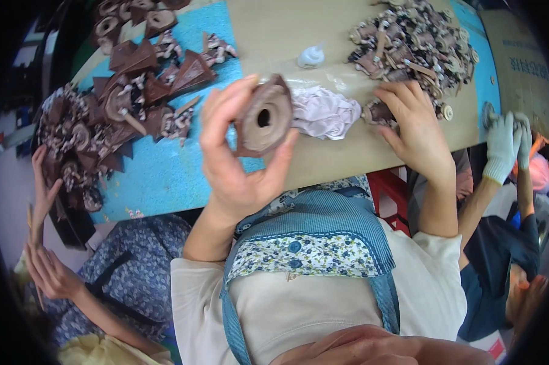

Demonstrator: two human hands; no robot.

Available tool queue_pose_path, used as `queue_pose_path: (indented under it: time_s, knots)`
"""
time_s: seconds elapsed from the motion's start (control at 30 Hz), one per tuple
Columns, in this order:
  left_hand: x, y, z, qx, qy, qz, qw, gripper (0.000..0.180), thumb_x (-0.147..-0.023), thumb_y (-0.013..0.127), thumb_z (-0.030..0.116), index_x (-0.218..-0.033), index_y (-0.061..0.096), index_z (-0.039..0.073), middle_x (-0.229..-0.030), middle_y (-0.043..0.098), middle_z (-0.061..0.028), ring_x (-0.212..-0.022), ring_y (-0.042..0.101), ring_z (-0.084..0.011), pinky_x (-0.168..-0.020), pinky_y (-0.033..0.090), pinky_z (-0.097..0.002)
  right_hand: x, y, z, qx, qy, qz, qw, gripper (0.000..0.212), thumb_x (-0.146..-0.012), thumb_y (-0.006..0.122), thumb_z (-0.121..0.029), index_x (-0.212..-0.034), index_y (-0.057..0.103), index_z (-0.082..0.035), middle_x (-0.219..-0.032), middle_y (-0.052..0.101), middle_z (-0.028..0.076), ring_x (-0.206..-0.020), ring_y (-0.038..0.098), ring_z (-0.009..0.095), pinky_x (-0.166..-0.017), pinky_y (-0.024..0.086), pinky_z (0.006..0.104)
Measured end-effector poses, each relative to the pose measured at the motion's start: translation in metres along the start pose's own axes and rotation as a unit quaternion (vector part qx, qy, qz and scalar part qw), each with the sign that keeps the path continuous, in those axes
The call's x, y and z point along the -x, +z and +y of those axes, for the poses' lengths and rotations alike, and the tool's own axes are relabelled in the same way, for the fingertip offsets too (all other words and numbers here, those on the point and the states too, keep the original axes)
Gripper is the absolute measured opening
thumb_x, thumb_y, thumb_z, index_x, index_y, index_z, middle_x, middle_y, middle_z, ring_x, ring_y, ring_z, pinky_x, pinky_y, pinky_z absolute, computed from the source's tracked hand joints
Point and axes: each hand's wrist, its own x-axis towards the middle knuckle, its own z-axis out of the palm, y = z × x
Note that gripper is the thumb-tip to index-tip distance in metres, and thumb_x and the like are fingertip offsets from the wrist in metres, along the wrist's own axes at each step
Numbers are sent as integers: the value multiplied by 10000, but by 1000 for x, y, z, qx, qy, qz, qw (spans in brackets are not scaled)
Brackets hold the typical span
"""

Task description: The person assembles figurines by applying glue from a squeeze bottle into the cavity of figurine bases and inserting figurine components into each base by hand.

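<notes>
My left hand (238,152) is closed on a brown angular hollow piece (279,125), its round dark hole turned up toward me. Thumb and fingers grip it by opposite sides, above the table's near edge. My right hand (417,125) is at the lower edge of the right-hand pile, fingers curved and apart from the thumb. Between them lies a small brown figurine part (381,114); I see no firm grip on it. A crumpled pale cloth (326,112) lies between my hands. Beyond it stands a small translucent squeeze bottle (311,57).
Brown pointed pieces and small figurine parts (119,103) are heaped on a blue mat (159,179) at left. Another heap (414,45) covers the far right. At left, a co-worker's hand (52,271) holds a thin stick; at right, a co-worker wears white gloves (503,143). A red stool (391,191) stands below the table.
</notes>
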Motion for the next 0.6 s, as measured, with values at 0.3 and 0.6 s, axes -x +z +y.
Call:
queue_pose_path:
  time_s: [0.3,0.6]
  knots:
    - [8,28,-3,99,39,121,987,683,-681,811,-35,-1170,337,18,-1241,491,-262,-1143,545,-342,-980,443,-453,4,25,8,21,32,21,999,426,-592,742,-3,-975,556,-29,-1054,561,109,-1064,494,318,-920,361,418]
    - [-8,23,-7,100,84,169,977,863,-666,844,-2,-1256,227,126,-1260,416,-199,-1169,538,-362,-964,492,-447,3,7,-4,-364,99,121,918,421,-670,842,-46,-933,513,-31,-871,538,28,-792,526,125,-738,455,264]
